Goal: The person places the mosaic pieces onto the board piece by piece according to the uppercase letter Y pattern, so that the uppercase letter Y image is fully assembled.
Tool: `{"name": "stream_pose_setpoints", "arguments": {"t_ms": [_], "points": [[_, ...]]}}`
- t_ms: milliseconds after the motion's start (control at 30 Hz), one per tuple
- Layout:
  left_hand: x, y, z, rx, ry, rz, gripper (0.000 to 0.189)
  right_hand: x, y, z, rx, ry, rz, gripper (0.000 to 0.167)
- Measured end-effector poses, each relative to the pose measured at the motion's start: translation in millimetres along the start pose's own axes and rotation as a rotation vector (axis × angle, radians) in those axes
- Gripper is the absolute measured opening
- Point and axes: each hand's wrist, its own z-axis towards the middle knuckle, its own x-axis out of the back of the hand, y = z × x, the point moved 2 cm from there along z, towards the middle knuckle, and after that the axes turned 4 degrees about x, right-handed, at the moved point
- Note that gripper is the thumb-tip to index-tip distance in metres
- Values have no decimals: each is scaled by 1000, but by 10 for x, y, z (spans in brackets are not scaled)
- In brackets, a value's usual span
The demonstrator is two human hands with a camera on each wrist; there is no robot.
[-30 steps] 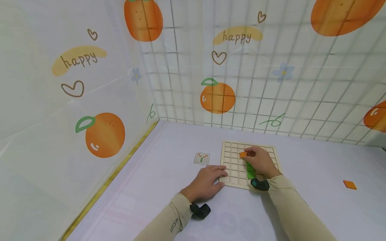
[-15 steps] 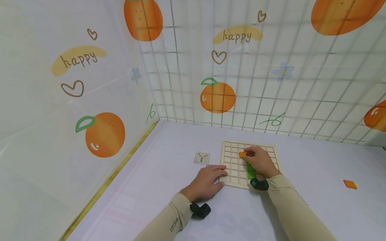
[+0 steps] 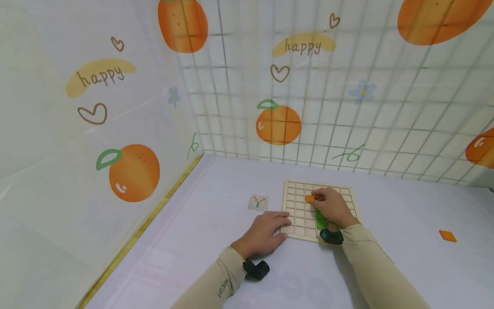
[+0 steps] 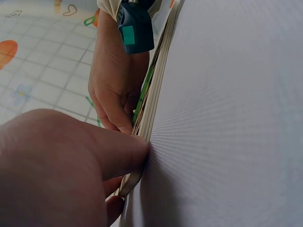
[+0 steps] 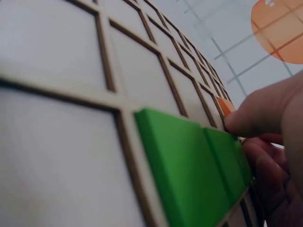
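A pale wooden grid board (image 3: 299, 219) lies on the table, with several green square tiles (image 5: 184, 165) in a row in its cells. The right hand (image 3: 333, 207) pinches an orange square tile (image 3: 309, 198) over the upper middle cells, just beyond the green row. Thumb and fingertips hide part of that tile. At the board's near left corner the left hand (image 3: 263, 234) rests with fingers spread, fingertips on the left edge. Its thumb (image 4: 125, 153) touches the board's side in the left wrist view.
A small printed card (image 3: 258, 202) with a coloured grid pattern lies left of the board. Another orange tile (image 3: 447, 236) lies far right on the table. Behind stands a white sheet wall printed with oranges (image 3: 278, 125), and yellow trim (image 3: 154, 214) runs along the left edge.
The right hand and its orange tile have shifted very slightly left. The left hand, board and card stay put.
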Motion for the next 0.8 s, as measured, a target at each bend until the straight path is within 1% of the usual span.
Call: {"name": "stream_pose_setpoints", "arguments": {"t_ms": [533,667,800], "points": [[3,7,-7,2,5,10,34,-5,-56,-26,-8,15,5,31],[5,7,-7,-2,8,9,34,-9,-30,-18,-13,13,12,31],[-18,-4,3,-2,11,1,34,7,30,-20,-40,12,53,32]]}}
